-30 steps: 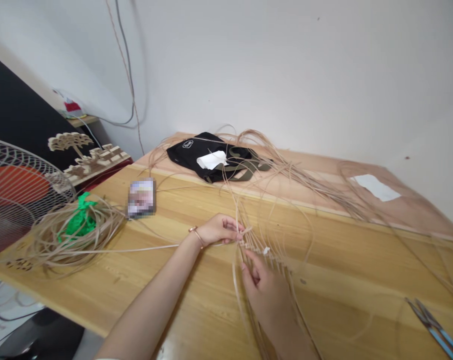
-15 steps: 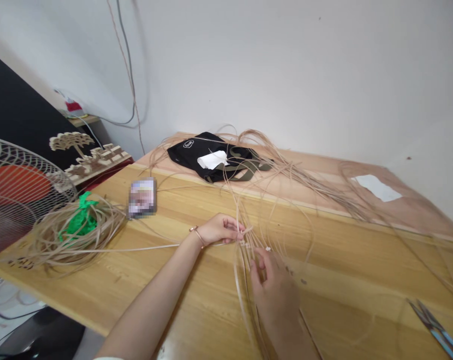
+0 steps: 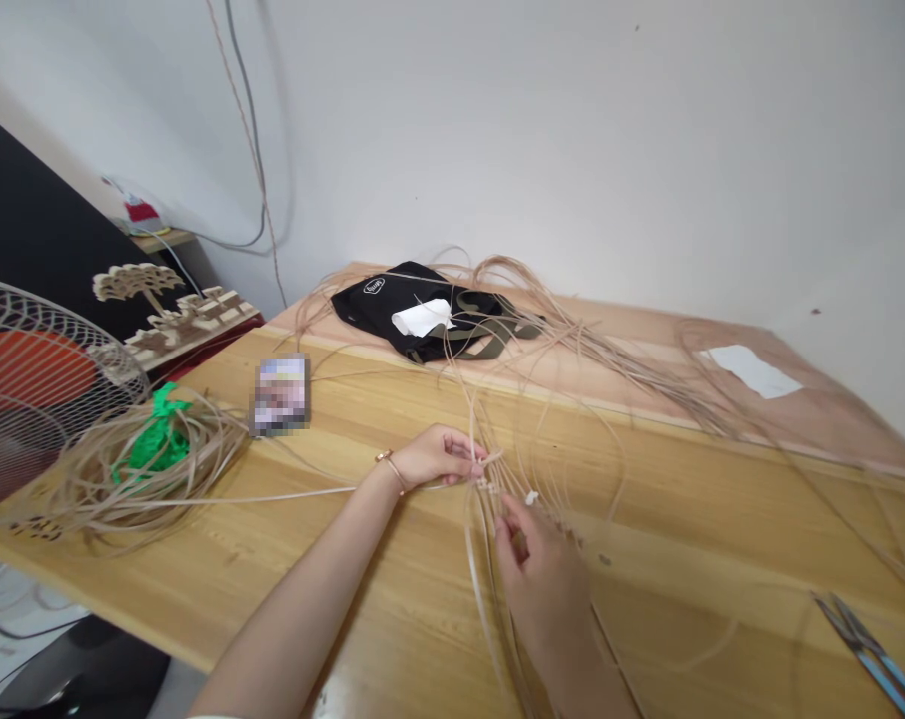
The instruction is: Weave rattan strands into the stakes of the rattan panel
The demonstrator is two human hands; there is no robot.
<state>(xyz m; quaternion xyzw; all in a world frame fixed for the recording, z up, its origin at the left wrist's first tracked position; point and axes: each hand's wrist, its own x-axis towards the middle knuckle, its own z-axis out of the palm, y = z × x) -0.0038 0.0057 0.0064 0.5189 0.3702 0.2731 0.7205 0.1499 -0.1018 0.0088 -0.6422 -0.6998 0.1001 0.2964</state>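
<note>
Rattan strands (image 3: 488, 485) pinched in left hand (image 3: 438, 457), right hand (image 3: 543, 574) clasping them alongside (both closed)

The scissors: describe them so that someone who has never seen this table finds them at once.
Start at the wooden table and go right, well past the right hand. The scissors lie flat there, in the picture's lower right corner. They are the only blue-grey, straight-bladed thing among pale, curving cane strands.

One head-worn camera looks forward and down — close over the wooden table (image 3: 288, 559), toward the wall corner.
</note>
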